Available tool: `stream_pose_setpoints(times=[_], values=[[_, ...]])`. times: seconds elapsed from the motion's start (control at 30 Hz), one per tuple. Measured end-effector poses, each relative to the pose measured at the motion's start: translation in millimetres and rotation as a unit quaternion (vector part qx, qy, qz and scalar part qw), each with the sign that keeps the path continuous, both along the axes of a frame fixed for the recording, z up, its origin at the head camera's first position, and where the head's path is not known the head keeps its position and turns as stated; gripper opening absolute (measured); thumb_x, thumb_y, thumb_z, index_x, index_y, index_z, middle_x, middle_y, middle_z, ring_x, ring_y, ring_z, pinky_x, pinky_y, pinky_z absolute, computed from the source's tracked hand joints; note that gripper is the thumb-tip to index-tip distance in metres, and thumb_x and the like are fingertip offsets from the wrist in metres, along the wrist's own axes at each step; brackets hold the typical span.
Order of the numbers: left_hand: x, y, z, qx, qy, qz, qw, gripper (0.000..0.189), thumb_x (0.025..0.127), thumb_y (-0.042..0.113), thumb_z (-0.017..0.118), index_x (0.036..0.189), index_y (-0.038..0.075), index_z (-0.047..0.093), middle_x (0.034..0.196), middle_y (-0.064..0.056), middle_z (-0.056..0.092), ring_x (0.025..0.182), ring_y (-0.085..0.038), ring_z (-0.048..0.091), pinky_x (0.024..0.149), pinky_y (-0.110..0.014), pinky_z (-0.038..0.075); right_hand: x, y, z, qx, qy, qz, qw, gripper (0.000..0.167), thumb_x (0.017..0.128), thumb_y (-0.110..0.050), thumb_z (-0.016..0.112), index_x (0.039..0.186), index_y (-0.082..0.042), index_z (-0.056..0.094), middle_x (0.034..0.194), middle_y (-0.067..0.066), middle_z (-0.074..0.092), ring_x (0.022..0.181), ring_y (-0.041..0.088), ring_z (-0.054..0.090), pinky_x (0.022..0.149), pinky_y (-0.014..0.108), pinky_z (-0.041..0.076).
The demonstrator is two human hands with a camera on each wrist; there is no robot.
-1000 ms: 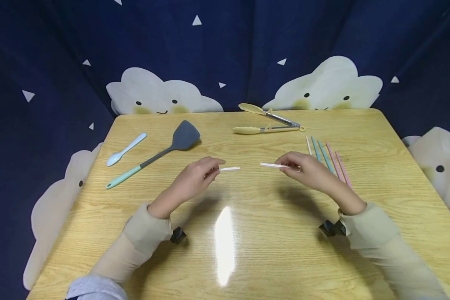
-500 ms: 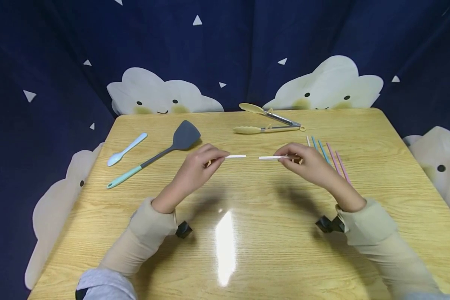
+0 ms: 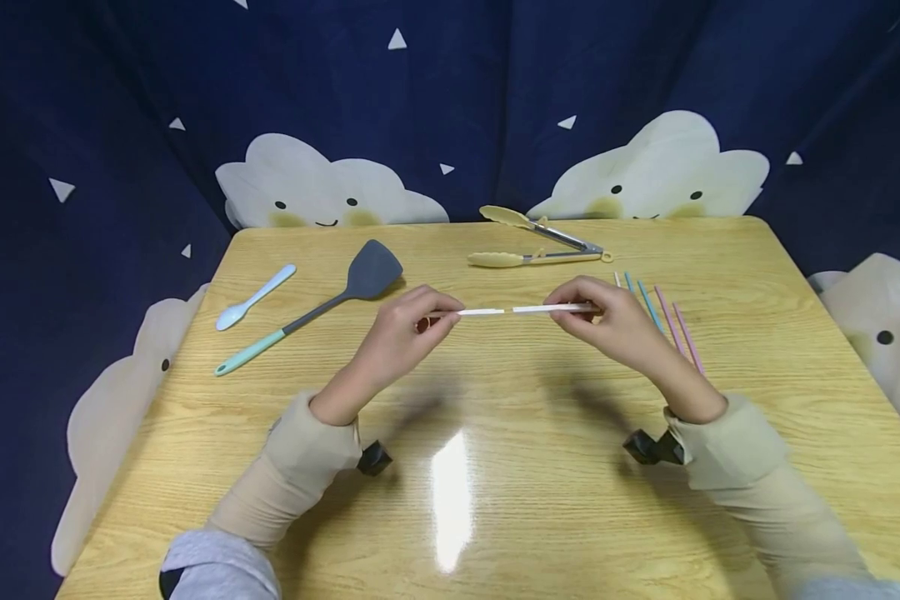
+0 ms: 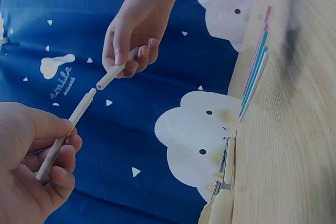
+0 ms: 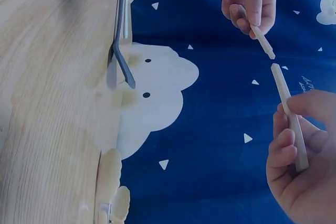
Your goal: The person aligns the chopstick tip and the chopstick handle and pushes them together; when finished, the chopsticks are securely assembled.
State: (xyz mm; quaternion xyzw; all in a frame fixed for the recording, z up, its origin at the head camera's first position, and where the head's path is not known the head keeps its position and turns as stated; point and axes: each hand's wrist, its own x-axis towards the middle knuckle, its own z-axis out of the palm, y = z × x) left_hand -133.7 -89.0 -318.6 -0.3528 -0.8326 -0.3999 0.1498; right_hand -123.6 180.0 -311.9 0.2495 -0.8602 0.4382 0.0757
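Above the middle of the table, my left hand pinches a thin white stick between thumb and fingers. Its free end narrows to a small stepped tip, seen in the left wrist view. My right hand grips another white stick, whose rear part lies along the curled fingers. The two sticks point at each other almost in one line, with a narrow gap between their ends. Both wrist views show them held up off the tabletop.
Several white, blue and pink sticks lie beside my right hand, partly hidden by it. Yellow-tipped tongs lie spread at the back. A grey spatula and a light blue spoon lie on the wooden table at left.
Both hands have risen slightly away from me and come closer together. The gap between the two white sticks has shrunk from wide to narrow, and they now line up better.
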Motion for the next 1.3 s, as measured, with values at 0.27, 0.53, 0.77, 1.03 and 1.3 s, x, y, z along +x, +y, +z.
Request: stream_pose_setpoints(times=[0.27,0.53,0.77,1.03,1.3], values=[[2.2,2.8,1.0,0.02,0.015,-0.014,0.9996,0.009,0.083,0.004,0.062,0.091,0.004,0.067,0.076,-0.001,0.057,0.058,-0.008,0.042,0.051,-0.021,0.036,0.7,-4,1.2,-0.017,-0.012,0.003,0.9998,0.01,0.085,-0.004,0.06,0.094,-0.005,0.063,0.083,0.003,0.059,0.066,0.008,0.05,0.054,0.021,0.04],[1.7,3.9,0.6,0.023,0.012,-0.013,0.9996,0.009,0.084,0.006,0.061,0.091,0.005,0.067,0.078,-0.001,0.058,0.059,-0.007,0.042,0.051,-0.02,0.037,0.2,-5,-0.2,-0.027,-0.02,0.008,0.9994,0.008,0.085,-0.005,0.059,0.092,-0.005,0.063,0.082,0.002,0.06,0.066,0.009,0.053,0.055,0.021,0.041],[6.0,4.9,2.8,0.007,0.036,-0.004,0.9993,0.009,0.084,0.005,0.061,0.089,0.005,0.068,0.078,-0.002,0.06,0.057,-0.006,0.043,0.05,-0.019,0.038,2.0,-9,0.5,-0.027,0.002,0.007,0.9996,0.008,0.084,-0.003,0.06,0.091,-0.005,0.064,0.083,0.004,0.06,0.064,0.008,0.051,0.053,0.02,0.041],[7.3,4.6,3.1,0.023,0.042,-0.01,0.9988,0.008,0.083,0.004,0.062,0.087,0.004,0.069,0.079,-0.002,0.061,0.056,-0.005,0.042,0.049,-0.018,0.037,4.3,-13,1.4,-0.048,0.005,0.015,0.9987,0.007,0.083,-0.001,0.061,0.089,-0.004,0.064,0.083,0.006,0.06,0.067,0.007,0.054,0.058,0.018,0.044],[6.9,6.6,2.9,0.042,0.042,-0.01,0.9982,0.007,0.082,0.002,0.063,0.087,0.002,0.068,0.078,-0.004,0.061,0.056,-0.006,0.044,0.05,-0.019,0.039,3.4,-15,-1.1,-0.057,0.012,0.009,0.9983,0.006,0.082,0.001,0.06,0.087,-0.001,0.063,0.081,0.003,0.059,0.067,0.007,0.054,0.059,0.018,0.045]])
